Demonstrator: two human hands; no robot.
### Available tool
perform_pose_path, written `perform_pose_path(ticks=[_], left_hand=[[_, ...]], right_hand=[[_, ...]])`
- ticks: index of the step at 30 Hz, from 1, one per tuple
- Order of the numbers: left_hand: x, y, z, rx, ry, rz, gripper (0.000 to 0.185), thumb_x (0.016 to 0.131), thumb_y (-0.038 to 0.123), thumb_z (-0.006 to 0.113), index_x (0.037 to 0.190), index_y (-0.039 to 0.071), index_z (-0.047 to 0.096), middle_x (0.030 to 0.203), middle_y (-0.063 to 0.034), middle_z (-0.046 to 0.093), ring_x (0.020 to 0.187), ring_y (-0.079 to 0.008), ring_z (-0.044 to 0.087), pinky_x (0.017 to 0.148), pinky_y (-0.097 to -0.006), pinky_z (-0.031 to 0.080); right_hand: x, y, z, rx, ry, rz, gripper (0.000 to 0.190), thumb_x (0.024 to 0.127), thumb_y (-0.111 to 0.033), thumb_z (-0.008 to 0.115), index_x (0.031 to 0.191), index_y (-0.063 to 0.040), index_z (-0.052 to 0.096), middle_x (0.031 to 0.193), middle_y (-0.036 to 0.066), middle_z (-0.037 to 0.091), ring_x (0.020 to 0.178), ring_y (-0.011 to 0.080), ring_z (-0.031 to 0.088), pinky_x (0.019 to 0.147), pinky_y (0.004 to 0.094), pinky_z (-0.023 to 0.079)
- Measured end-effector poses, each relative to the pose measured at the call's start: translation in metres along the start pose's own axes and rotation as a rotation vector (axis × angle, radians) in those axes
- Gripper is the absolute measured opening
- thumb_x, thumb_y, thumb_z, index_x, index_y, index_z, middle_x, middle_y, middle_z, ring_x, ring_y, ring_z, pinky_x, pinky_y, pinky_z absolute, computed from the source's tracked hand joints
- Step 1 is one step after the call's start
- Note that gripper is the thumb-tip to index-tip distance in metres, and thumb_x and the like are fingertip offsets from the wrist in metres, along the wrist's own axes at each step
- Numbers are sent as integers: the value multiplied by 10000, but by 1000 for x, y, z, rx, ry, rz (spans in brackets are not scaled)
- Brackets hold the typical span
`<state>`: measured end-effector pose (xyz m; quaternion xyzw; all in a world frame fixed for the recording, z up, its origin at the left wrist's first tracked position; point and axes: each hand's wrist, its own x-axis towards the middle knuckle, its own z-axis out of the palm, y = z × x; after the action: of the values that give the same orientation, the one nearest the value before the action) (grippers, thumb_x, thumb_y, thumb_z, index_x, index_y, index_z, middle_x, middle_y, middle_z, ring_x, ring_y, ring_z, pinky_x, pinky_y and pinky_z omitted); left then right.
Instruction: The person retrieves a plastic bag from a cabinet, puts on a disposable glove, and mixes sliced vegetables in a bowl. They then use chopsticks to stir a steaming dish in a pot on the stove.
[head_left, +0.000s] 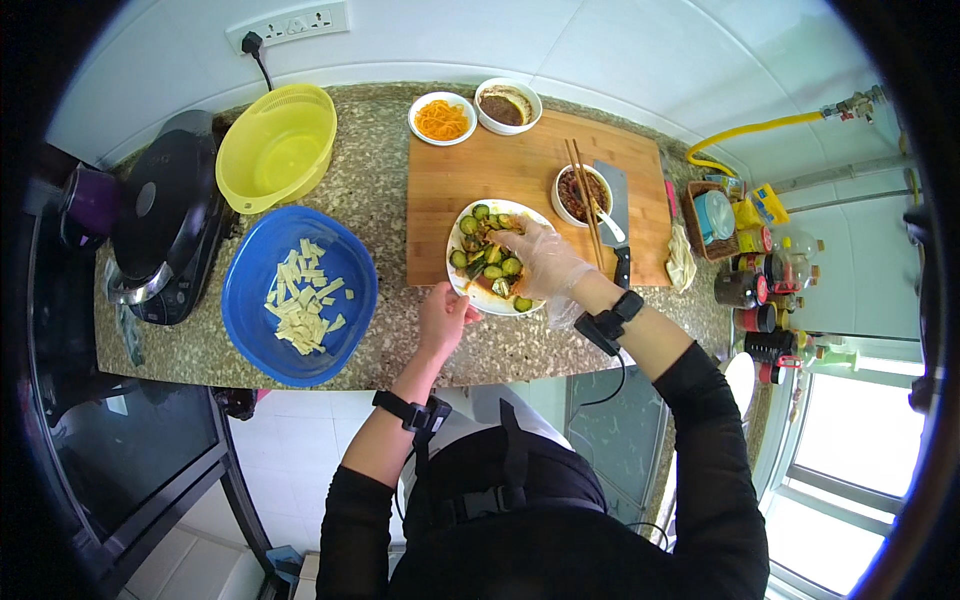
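My right hand (546, 259), in a clear plastic glove, reaches into a white plate (489, 304) of dressed cucumber slices (487, 241). Its fingers lie among the slices; whether they grip any is hidden. My bare left hand (444, 315) is at the plate's lower left rim, thumb and fingertips close to the edge; I cannot tell if they pinch it. The plate rests on the front part of a wooden cutting board (495, 169). Right of it stands a white bowl of dark red sauce (574, 199), with wooden chopsticks (591, 217) and a white spoon (611, 225).
A cleaver (616, 195) lies on the board's right. Behind are a bowl of orange shreds (441, 120) and a bowl of brown sauce (506, 107). Leftward stand a blue basin (244, 330) with pale strips, a yellow basin (281, 154) and a black electric griddle (161, 202). Jars (739, 289) stand right.
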<state>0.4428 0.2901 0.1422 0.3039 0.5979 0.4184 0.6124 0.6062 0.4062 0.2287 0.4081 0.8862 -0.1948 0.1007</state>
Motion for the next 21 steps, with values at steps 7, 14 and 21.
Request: perform_pose_path(ticks=[7, 14, 21], left_hand=[[1, 0, -1, -12, -10, 2, 133, 900, 40, 495, 1020, -17, 496, 801, -94, 641, 662, -153, 654, 545, -218, 483], [-2, 5, -1, -8, 4, -32, 135, 898, 32, 493, 1023, -19, 496, 804, -98, 642, 671, -155, 656, 548, -215, 487], [0, 0, -1, -4, -6, -1, 136, 895, 39, 504, 1016, -25, 501, 819, -110, 645, 667, -162, 658, 548, -215, 489]], right_hand=[[3, -8, 10, 42, 34, 60, 787, 626, -260, 738, 1339, -251, 405, 1371, 235, 317, 1184, 411, 425, 969, 392, 409], [-13, -9, 14, -41, -28, 190, 841, 589, -188, 764, 1339, -239, 385, 1364, 232, 310, 1149, 434, 441, 951, 435, 429], [-6, -2, 23, 147, 173, 95, 718, 655, -133, 710, 1313, -186, 429, 1346, 245, 344, 1154, 434, 434, 965, 416, 412]])
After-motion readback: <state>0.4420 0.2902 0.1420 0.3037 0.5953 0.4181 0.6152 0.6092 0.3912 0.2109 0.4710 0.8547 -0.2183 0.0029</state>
